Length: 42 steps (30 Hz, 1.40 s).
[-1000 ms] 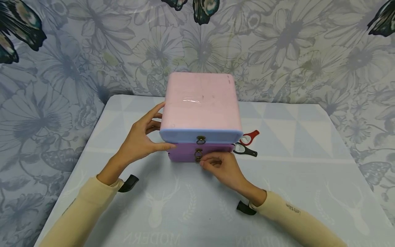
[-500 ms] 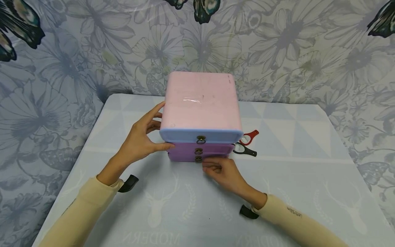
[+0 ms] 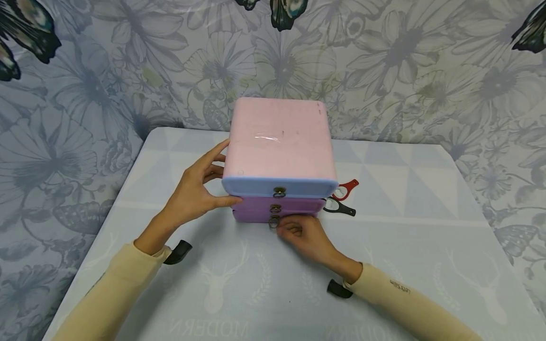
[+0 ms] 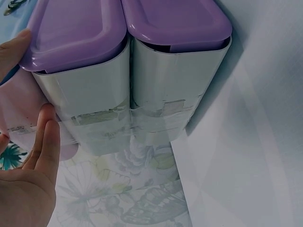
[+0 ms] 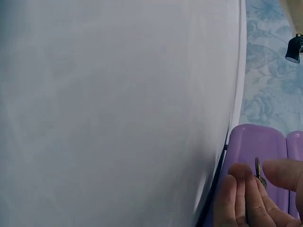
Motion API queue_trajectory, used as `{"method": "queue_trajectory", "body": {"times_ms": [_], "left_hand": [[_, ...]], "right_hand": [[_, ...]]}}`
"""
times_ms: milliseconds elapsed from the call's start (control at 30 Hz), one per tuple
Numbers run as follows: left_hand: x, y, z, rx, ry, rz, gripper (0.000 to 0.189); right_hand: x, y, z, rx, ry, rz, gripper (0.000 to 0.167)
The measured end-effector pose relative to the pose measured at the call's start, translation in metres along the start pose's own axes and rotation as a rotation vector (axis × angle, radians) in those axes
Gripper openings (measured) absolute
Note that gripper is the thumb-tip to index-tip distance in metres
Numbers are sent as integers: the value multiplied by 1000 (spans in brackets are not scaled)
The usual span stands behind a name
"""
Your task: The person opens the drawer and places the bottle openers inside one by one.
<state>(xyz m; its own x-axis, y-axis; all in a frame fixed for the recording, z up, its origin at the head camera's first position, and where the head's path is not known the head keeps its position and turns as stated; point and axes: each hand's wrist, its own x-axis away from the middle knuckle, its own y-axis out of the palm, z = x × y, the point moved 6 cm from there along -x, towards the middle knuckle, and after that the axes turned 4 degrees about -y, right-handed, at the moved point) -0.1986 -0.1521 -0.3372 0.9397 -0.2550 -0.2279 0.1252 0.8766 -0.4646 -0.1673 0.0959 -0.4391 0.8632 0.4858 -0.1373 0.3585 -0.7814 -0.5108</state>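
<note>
A small drawer unit with a pink top point(image 3: 279, 137) stands on the table. Its top drawer point(image 3: 247, 186) has a blue front, and two purple drawers point(image 3: 251, 217) sit below; each front bears a ring pull. My left hand point(image 3: 192, 192) steadies the unit's left side, fingers stretched along the side and thumb on the front edge. In the left wrist view the fingers point(image 4: 49, 142) lie straight against the side. At the bottom drawer my right hand point(image 3: 304, 237) pinches the lifted ring pull point(image 5: 258, 166) between thumb and fingertips. All drawers look closed.
A red-handled loop-shaped tool point(image 3: 346, 189) and a black one point(image 3: 340, 207) lie right of the unit, partly hidden behind it. Patterned wallpaper rises behind the table point(image 3: 409, 265). Black cuff-mounted pieces point(image 3: 178, 252) sit at both wrists.
My right hand first slipped slightly right off the lowest ring pull, which dropped flat. Now it is back at the ring, which stands out from the drawer. The left hand stays put.
</note>
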Motion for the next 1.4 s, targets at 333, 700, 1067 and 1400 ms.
{"method": "queue_trajectory", "body": {"times_ms": [333, 700, 1067, 1400], "left_hand": [[0, 0, 0, -1, 3, -2, 119], [0, 0, 1, -6, -1, 3, 118], [0, 0, 1, -12, 4, 11, 116], [0, 1, 2, -11, -9, 3, 115]], "right_hand": [[-4, -1, 1, 46, 22, 71, 7], [-4, -1, -1, -13, 35, 73, 10], [9, 2, -3, 12, 7, 50, 12], [29, 8, -6, -23, 56, 4, 14]]}}
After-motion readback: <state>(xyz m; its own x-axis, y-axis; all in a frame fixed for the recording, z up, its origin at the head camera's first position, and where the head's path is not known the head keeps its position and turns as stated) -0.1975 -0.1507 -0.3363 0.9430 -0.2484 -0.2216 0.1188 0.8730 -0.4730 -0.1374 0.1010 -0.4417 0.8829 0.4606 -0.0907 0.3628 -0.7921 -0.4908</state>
